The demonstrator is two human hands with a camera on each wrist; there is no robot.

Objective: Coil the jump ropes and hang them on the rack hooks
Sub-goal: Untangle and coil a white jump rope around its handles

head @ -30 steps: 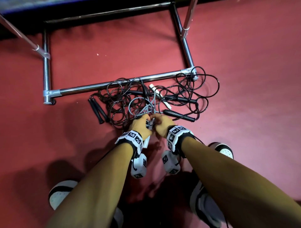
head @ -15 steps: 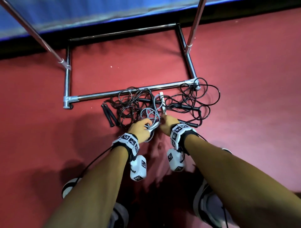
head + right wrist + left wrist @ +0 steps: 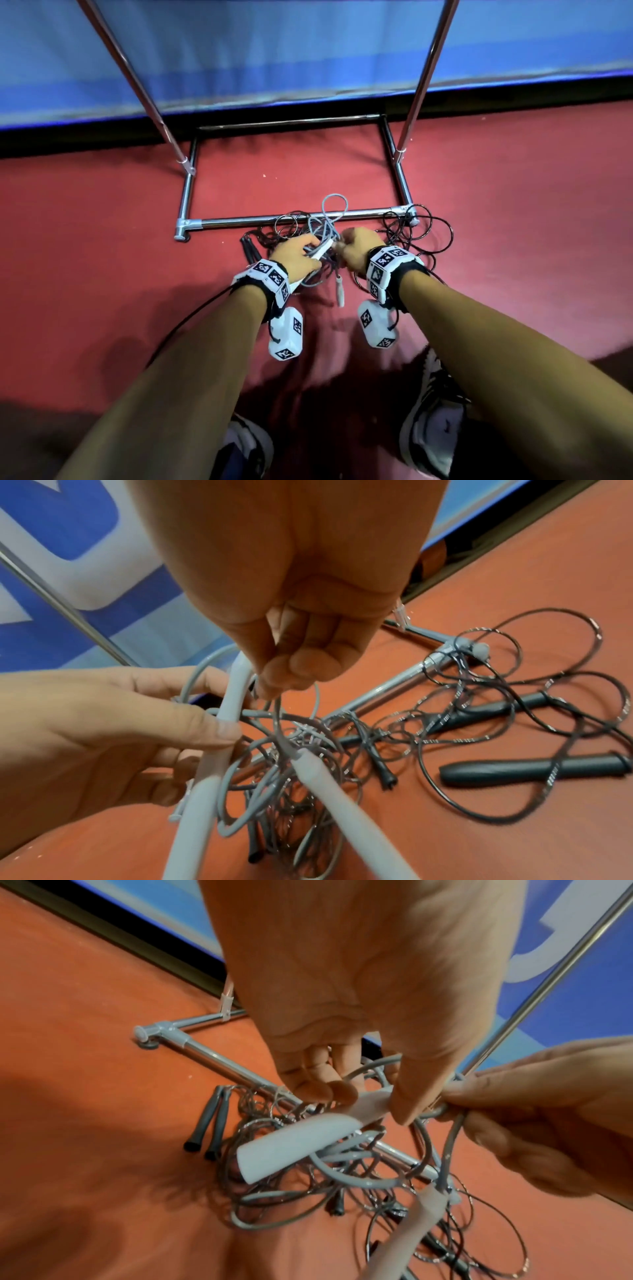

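Open red floor [image 3: 102, 274] on both sides; chrome rack base bar [image 3: 291, 219] just beyond. Left hand [image 3: 294, 255] clamped round a smooth white handle [image 3: 294, 1146] of the grey jump rope [image 3: 334, 205]; right hand [image 3: 359, 251] pinching its cord (second handle dangling). Thin black ropes [image 3: 479, 723] tangled below, across the bar.

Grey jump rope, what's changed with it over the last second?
Both hands have lifted the grey jump rope out of the tangle: the left hand grips one white handle, the right hand pinches the cord, the other handle dangling. The black ropes stayed on the floor.
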